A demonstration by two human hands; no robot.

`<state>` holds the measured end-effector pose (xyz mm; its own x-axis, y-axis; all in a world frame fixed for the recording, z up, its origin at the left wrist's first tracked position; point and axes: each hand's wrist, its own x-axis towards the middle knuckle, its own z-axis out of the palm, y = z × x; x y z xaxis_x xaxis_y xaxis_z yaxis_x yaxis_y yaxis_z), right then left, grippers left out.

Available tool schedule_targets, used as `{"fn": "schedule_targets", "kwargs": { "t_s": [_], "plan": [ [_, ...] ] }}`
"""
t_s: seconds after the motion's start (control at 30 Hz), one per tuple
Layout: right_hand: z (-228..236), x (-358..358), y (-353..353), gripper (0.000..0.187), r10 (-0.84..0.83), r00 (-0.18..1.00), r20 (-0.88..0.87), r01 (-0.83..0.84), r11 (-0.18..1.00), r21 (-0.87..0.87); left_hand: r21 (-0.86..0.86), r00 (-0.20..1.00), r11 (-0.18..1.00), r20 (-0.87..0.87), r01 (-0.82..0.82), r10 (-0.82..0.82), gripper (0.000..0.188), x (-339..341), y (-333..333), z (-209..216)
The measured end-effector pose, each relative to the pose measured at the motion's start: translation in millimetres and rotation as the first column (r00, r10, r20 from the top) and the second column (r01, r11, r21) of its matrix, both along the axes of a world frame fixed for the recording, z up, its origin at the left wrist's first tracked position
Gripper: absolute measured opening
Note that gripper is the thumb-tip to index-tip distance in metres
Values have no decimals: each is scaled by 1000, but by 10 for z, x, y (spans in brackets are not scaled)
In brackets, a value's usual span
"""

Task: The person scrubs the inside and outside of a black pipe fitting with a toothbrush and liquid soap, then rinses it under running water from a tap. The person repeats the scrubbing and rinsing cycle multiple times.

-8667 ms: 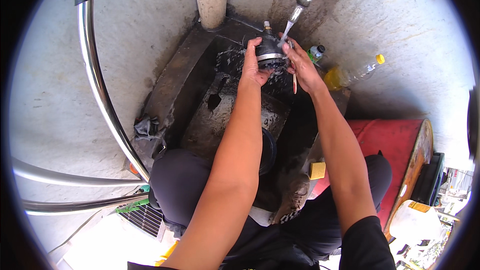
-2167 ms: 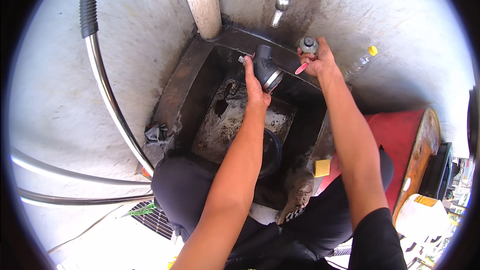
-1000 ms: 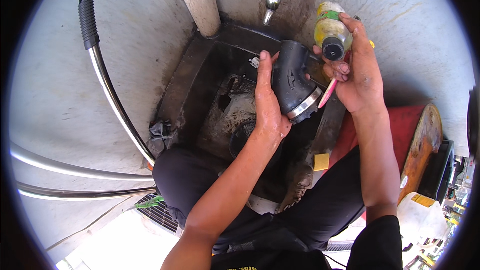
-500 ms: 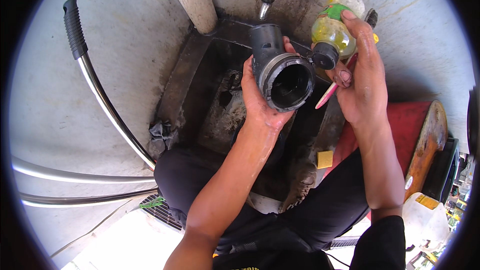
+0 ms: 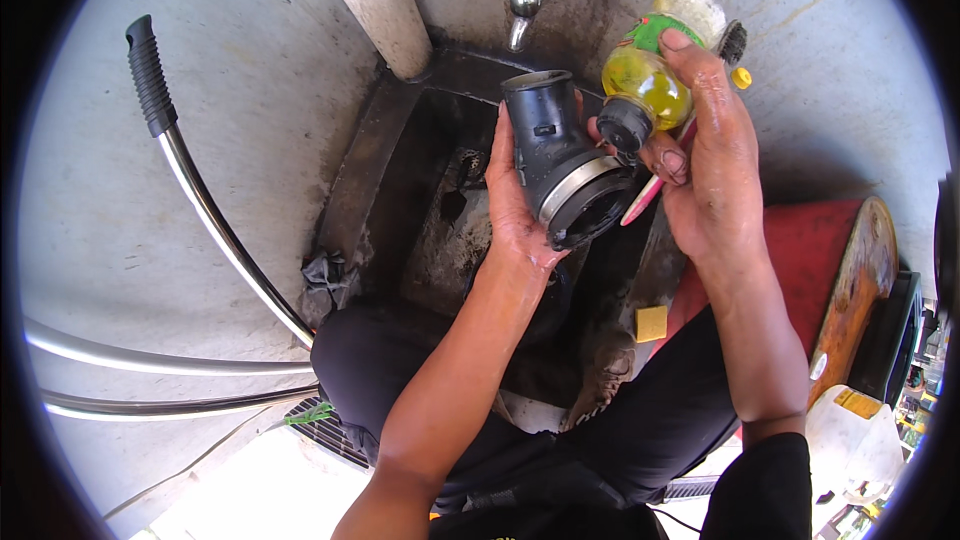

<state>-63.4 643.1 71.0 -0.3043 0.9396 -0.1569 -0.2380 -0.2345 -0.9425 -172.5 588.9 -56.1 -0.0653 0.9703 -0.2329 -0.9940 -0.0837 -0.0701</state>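
My left hand (image 5: 520,215) is closed around a black tubular fitting (image 5: 545,150) with a metal band, holding it over the basin (image 5: 350,165). Its narrow end points up, and its wide banded mouth now faces down to the right. Tilted cap-down in my right hand (image 5: 705,130) is a clear squeeze bottle (image 5: 650,80) of yellow liquid with a green label. The bottle's black cap is right by the fitting; whether they touch I cannot tell. The same hand also grips a pink stick-like handle (image 5: 643,202). Dark bristles (image 5: 734,40) show beyond the bottle.
A chrome tap (image 5: 520,0) juts from the wall above the basin, beside a pale pipe (image 5: 375,0). A yellow sponge (image 5: 651,323) lies on the right ledge. Farther right stands a red drum-like object (image 5: 800,250). Curved metal tubes (image 5: 215,210) lean at left.
The fitting has turned in my left hand, swinging its wide mouth downward. My right hand has moved slightly left and tipped the bottle, so yellow liquid has gathered toward its cap.
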Motion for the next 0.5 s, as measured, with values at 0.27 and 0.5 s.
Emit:
{"fn": "schedule_targets", "kwargs": {
  "t_s": [0.27, 0.5],
  "plan": [
    [-58, -2, 29, 34, -15, 1000, 25, 12, 996, 83, -64, 976, 997, -217, -35, 20, 59, -27, 52, 108],
    [-53, -42, 28, 36, 2, 995, 95, -12, 995, 103, -108, 985, 993, -167, -52, 34, 55, 41, 47, 211]
  ]
}}
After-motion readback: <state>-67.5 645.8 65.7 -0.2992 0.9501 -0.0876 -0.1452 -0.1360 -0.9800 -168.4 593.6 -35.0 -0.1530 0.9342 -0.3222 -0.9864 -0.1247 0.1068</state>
